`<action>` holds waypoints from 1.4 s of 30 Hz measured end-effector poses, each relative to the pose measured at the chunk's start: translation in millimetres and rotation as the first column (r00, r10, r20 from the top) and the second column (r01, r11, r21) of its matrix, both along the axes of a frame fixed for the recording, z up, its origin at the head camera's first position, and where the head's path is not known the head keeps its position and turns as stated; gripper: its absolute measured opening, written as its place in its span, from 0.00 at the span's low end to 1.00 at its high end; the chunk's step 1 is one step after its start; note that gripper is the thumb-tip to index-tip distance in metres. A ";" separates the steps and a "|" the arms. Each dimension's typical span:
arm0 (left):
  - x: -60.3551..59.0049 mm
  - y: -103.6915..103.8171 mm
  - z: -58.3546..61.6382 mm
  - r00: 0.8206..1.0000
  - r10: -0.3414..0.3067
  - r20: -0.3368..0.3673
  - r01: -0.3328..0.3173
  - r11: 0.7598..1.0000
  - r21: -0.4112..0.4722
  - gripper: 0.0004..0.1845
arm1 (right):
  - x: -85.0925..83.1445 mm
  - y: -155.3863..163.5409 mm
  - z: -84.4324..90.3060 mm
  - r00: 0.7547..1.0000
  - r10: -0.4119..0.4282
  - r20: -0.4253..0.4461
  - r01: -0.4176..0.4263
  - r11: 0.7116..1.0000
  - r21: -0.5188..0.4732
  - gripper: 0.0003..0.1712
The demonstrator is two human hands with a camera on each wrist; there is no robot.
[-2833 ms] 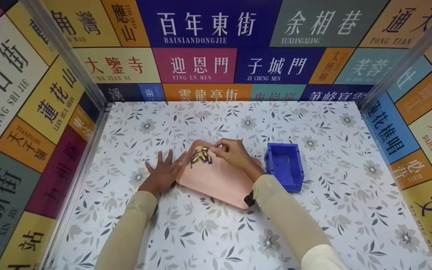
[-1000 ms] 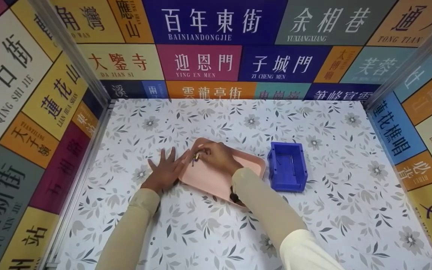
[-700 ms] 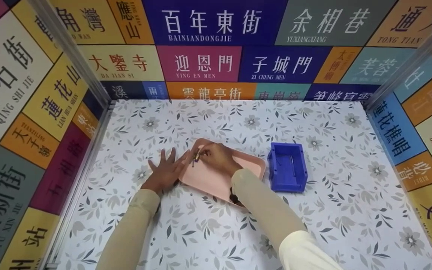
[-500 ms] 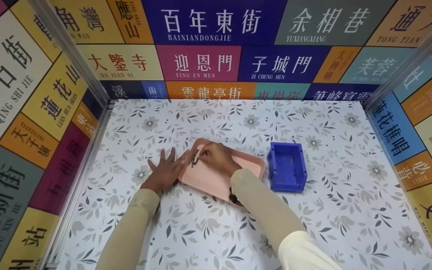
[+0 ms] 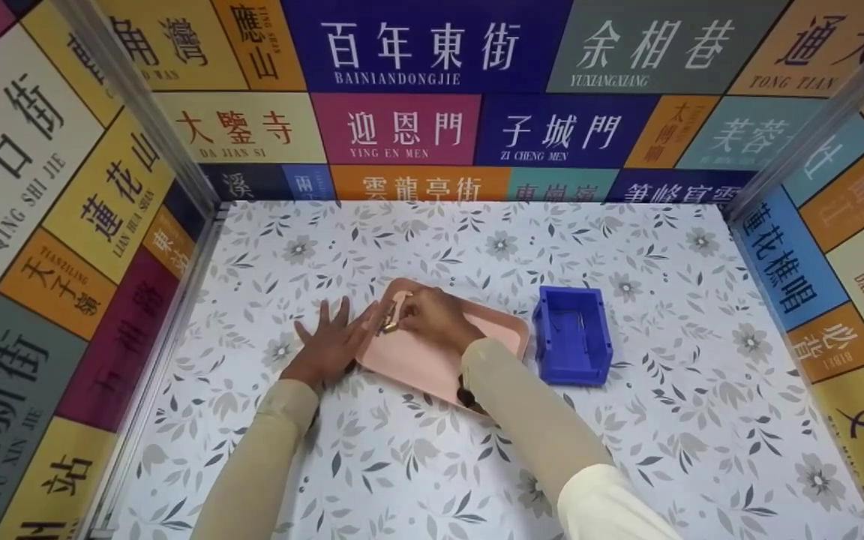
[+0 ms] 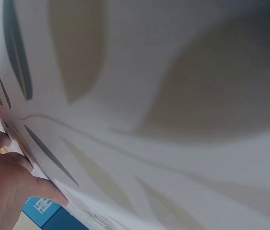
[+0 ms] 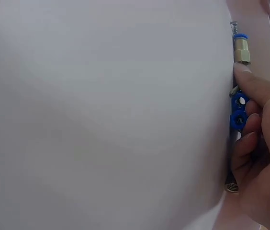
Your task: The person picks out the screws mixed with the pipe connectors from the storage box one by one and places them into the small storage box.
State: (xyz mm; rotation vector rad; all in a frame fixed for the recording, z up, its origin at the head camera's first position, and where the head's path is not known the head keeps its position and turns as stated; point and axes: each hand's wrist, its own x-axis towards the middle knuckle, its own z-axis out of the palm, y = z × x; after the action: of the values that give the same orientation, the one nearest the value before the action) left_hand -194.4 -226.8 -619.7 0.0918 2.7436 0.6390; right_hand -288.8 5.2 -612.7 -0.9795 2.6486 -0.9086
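1. the landmark is the pink tray (image 5: 432, 360), which lies tilted on the flower-patterned table (image 5: 627, 435), near its middle.
2. the right hand (image 5: 436, 319) is over the far left corner of the tray, fingers curled down onto a small cluster of brass fittings (image 5: 389, 324).
3. in the right wrist view the right hand (image 7: 262, 143) has its fingers bent around several fittings with blue rings (image 7: 238, 112); one fingertip presses against a brass fitting with a blue collar (image 7: 241, 49) that lies just past the others. whether the hand truly grips the cluster or only gathers it, i cannot tell for sure, but the fingers are wrapped about it.
4. a small screw (image 7: 233, 26) lies on the tray just beyond that collared fitting.
5. the left hand (image 5: 331, 345) lies flat on the table against the left edge of the tray, fingers spread and straight, holding nothing; its thumb side touches the tray's rim.
6. in the left wrist view only part of the left hand (image 6: 5, 187) shows, low in the corner, over the patterned table; the rest is blurred.
7. a blue bin (image 5: 573, 335) stands on the table just right of the tray, apart from it by a narrow gap, with a few thin metal pieces inside.
8. walls with coloured street-name panels (image 5: 402, 127) rise beyond the tray and to both sides.
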 end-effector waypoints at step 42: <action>2.3 0.8 5.5 1.000 0.009 0.010 -0.009 1.000 0.019 0.33 | 8.2 28.4 7.3 0.963 -0.101 0.251 0.177 0.936 -0.304 0.14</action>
State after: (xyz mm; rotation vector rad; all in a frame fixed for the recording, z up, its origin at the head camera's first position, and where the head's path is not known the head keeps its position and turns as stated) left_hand -192.1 -225.9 -614.2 0.0801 2.7302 0.6663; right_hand -280.6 33.5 -605.4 -0.6952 2.4412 -1.4325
